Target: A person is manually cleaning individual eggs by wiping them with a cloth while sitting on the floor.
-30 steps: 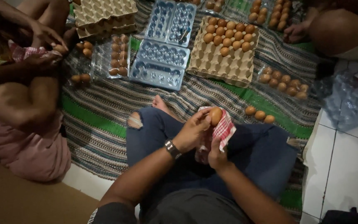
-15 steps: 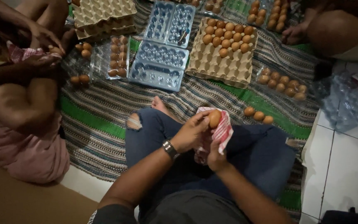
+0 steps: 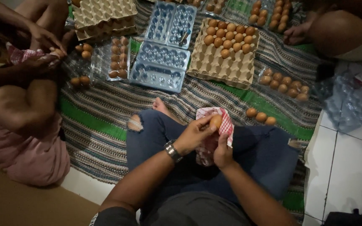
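Hands meet over the lap — left hand [image 3: 195, 133] pinches an egg [image 3: 216, 121], right hand [image 3: 222, 151] grips a checked cloth [image 3: 225, 125] wrapped behind it; 3 loose eggs [image 3: 260, 116] lie on the mat [image 3: 105, 104] nearby.

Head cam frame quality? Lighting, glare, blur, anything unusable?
Head view: dim overall, corners fall off dark. The egg held by the left hand against the red-checked cloth in the right hand reads reasonably sharp. Soft glare on the clear plastic egg trays; the white floor tiles are brightest. Slight wide-angle bend at edges.
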